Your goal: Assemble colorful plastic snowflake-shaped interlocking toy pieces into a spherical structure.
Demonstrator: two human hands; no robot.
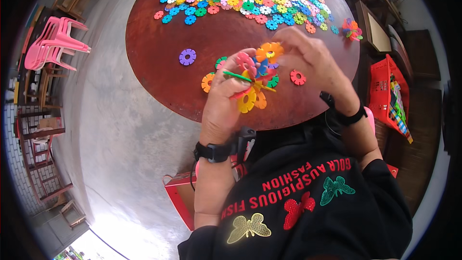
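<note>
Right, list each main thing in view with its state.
Left hand, closed on disc cluster
Right hand, curled beside it, blurred, contact unclear
Disc cluster, interlocked, held over table
Purple disc, loose, flat
Red disc, loose, flat
Disc spread, lying across table's far side
Rightmost cluster, joined, set down
Red basket, open, loaded
</note>
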